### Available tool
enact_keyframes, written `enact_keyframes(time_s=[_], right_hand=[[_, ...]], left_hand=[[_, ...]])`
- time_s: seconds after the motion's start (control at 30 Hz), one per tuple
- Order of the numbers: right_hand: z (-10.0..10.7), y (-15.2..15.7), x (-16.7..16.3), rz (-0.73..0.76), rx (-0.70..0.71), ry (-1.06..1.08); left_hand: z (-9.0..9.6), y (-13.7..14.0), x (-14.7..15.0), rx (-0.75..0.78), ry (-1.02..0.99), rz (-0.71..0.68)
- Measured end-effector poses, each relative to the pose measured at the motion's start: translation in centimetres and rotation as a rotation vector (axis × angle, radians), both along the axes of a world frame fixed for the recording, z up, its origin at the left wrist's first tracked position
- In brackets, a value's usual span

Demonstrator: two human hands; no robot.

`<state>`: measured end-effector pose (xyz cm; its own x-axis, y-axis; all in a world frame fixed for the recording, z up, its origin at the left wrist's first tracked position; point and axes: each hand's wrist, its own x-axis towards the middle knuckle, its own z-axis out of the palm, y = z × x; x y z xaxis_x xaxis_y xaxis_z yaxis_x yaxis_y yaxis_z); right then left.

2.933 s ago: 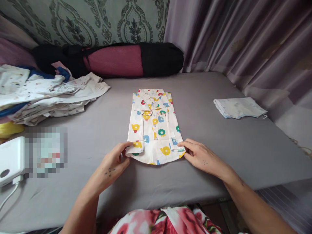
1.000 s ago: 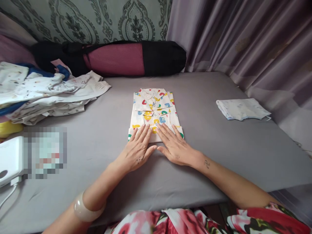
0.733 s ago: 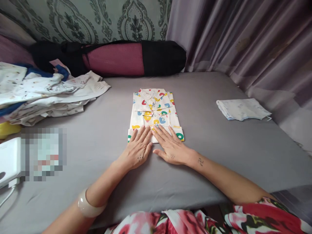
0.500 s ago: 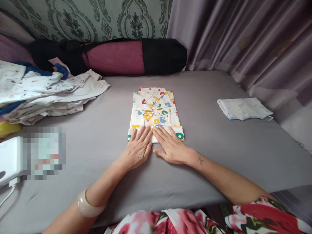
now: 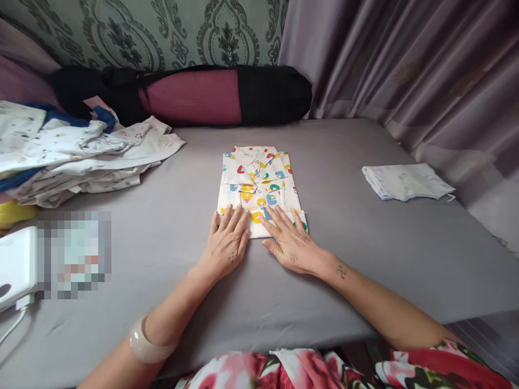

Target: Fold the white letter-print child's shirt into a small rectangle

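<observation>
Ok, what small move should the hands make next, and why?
Perhaps fold the turned-up bottom band of the printed shirt over toward the collar: the left hand and right hand rest on that band, which covers only the lower part.

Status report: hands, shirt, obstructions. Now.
Left hand, right hand: open, palms down, on shirt. Front up, near end folded over. Only hands covering it.

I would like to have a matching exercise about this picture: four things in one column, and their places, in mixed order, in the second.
Things:
1. white fabric shirt with colourful print
2. long, rounded black-and-pink bag
3. folded whitish cloth
4. white plastic device

Places:
A. right part of the grey sheet
B. picture's left edge
C. along the sheet's far edge
D. partly beneath the left hand and right hand

Pairs: 1-D, 2-C, 3-A, 4-B
</observation>
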<state>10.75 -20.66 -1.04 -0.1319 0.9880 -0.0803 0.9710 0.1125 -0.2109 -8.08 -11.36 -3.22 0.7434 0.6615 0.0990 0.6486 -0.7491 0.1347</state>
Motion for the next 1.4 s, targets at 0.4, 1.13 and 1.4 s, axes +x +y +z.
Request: enact_keyframes(time_s=[0.4,1.13,1.4], right_hand=[[-0.1,0.0,-0.1,0.006,-0.017,-0.001],[-0.5,-0.9,1.4,-0.142,-0.034,-0.005],[-1.4,-0.8,2.8,-0.325,0.015,-0.036]], left_hand=[[-0.2,0.1,-0.3,-0.047,0.03,0.015],[-1.0,0.3,-1.5,-0.041,-0.004,0.123],[-1.2,1.3,-2.4,-0.014,-0.023,0.241]])
